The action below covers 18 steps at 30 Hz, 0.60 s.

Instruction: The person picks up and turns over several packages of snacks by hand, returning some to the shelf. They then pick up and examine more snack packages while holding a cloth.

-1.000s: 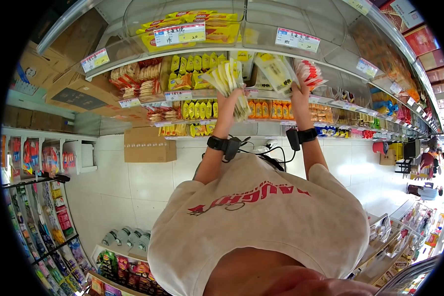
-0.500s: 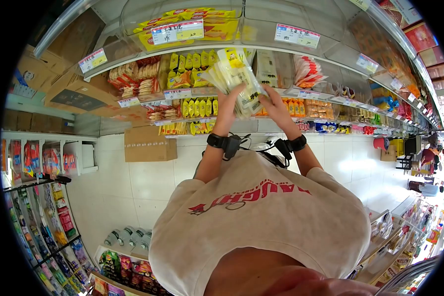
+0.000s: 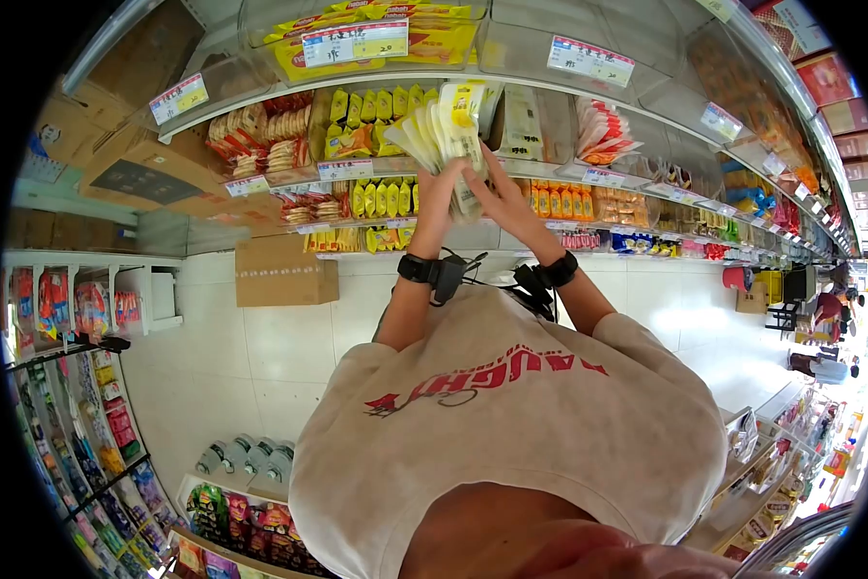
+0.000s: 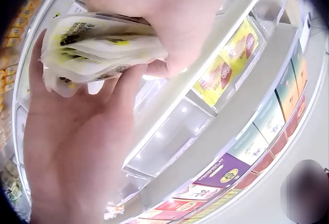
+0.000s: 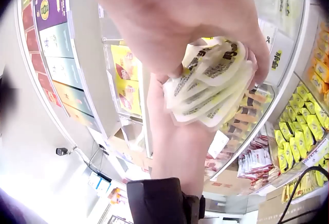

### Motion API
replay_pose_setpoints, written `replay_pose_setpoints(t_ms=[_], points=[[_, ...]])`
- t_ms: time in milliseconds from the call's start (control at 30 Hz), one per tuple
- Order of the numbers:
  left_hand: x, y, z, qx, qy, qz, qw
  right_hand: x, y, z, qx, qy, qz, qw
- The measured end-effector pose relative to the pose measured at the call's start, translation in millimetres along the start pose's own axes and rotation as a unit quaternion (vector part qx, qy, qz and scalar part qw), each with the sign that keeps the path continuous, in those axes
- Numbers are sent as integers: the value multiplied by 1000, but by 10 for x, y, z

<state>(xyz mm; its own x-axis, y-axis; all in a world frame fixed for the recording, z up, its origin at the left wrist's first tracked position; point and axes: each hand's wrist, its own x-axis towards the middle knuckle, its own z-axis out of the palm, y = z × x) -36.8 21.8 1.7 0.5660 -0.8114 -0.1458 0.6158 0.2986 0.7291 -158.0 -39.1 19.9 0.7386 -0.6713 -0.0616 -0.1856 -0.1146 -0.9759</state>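
Note:
In the head view, a fanned stack of pale packets (image 3: 458, 121) with yellow marks is held upright before the shelf. My left hand (image 3: 439, 193) grips its lower left part, thumb and fingers round the packets. On the right side, my right hand (image 3: 507, 205) lies against the lower part of the stack. The right wrist view shows my right hand (image 5: 190, 13) with thumb and fingers on opposite sides of the packets (image 5: 211, 82); my left hand (image 5: 180, 136) is below them. In the left wrist view, both hands surround the packet edges (image 4: 103, 47).
Behind the hands, a clear bin holds similar pale packets (image 3: 522, 125). Yellow packs (image 3: 371, 106) stand to its left, red-and-white packs (image 3: 603, 133) to its right. A price-tagged shelf edge (image 3: 347, 170) runs below. A cardboard box (image 3: 286, 273) sits on the floor.
My right hand has moved left, bringing its packets to those in my left hand. The packets now form one fanned stack, with the right hand lower against it.

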Motion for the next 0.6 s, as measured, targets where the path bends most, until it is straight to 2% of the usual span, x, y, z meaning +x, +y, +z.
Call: replay_pose_setpoints(t_ms=[133,200,267,400,600], points=[[4,64,17,64,19,28,997,37,144,34,0,25,-44,999],[30,21,-11,63,2,53,997,43,145,3,-5,21,-18,1000],[51,-8,-44,69,-6,54,996,21,49,-52,2,-5,47,999],[28,61,18,78,4,17,997,30,87,-49,-44,7,-37,998],[16,35,106,83,11,36,996,-18,-29,-62,-60,-54,-16,997]])
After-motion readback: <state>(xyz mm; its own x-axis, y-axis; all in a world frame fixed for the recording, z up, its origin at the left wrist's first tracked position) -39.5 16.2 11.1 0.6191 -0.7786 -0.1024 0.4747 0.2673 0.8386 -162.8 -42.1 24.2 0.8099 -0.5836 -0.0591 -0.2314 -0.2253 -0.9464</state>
